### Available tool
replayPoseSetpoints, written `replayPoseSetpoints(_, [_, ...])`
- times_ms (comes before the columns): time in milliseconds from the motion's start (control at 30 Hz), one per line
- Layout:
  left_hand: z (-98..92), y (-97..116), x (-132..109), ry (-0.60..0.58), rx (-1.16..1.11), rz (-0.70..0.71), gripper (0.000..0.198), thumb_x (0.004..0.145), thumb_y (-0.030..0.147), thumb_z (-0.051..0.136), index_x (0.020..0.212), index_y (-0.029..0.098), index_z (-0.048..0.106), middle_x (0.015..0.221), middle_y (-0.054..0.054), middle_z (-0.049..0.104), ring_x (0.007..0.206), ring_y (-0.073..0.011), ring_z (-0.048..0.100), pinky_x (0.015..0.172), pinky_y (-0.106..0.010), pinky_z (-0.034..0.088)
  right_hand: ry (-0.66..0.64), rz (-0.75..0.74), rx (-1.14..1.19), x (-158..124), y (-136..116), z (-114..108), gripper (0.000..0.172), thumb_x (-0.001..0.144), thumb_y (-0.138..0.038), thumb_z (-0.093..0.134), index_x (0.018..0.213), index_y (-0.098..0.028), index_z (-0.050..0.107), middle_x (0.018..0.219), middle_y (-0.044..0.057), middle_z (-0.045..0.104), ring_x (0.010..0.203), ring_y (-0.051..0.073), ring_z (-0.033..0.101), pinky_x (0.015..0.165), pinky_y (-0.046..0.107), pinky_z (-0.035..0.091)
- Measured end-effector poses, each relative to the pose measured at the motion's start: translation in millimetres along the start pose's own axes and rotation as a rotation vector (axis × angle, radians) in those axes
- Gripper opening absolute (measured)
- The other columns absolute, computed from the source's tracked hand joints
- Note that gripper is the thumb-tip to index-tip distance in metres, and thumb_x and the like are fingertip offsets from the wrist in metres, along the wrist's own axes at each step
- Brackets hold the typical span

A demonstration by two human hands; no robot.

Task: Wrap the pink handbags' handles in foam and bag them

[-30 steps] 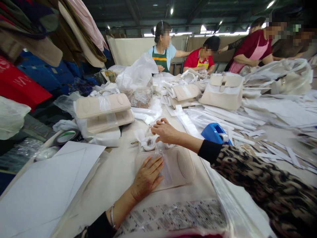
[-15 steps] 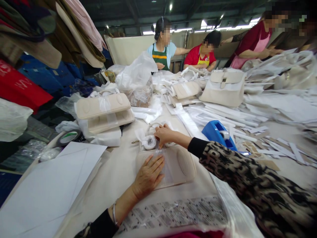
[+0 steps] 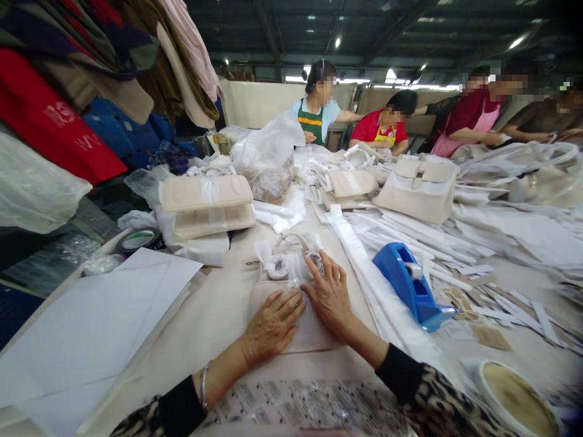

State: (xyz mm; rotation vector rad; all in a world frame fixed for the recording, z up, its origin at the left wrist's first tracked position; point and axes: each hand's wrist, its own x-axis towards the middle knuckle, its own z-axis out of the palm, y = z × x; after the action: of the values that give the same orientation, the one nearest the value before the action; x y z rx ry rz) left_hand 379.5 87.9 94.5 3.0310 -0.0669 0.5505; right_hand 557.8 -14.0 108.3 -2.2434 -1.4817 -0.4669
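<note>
A cream handbag lies flat on the table in front of me, its wrapped handle pointing away. My left hand rests on the bag's flap, fingers stretched out flat. Beside it my right hand lies with spread fingers, the fingertips touching the wrapping near the top of the bag. Between the hands and the handle sits a rolled strap in white wrapping, with clear film over the middle. Part of the flap is hidden under both hands.
At the right stands a blue tape dispenser beside long white plastic strips. Stacked cream flap pieces and white sheets lie left. A finished-looking cream bag stands farther back. Several co-workers are across the table.
My right hand has come back from the handle and strap area toward me, and its fingers have spread onto the bag. My left hand stays on the flap. The camera view has shifted.
</note>
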Motion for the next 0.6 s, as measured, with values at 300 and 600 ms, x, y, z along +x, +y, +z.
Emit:
replayPoseSetpoints(300, [9.2,1,-10,0.206,0.074,-0.387,0.058,0.095,0.034,0.046,0.147,0.014,0.031,0.152,-0.018,0.034,0.143,-0.0281,0.029,0.116,-0.051,0.022,0.033,0.385,0.323,3,22,6,0.082,0.081,-0.054,0.062,0.148,-0.018,0.030,0.147,0.018,0.038,0.134,0.034,0.037,0.107,0.049,0.035])
replayPoseSetpoints(600, [30.5,-24,-22,0.427,-0.402,-0.865,0.069,0.088,0.045,0.053,0.146,0.018,0.029,0.139,-0.015,0.046,0.132,-0.0284,0.044,0.112,-0.051,0.036,-0.232,0.648,0.644,2,38,3,0.094,0.072,-0.060,0.065,0.148,-0.015,0.032,0.140,0.020,0.049,0.129,0.035,0.048,0.108,0.047,0.036])
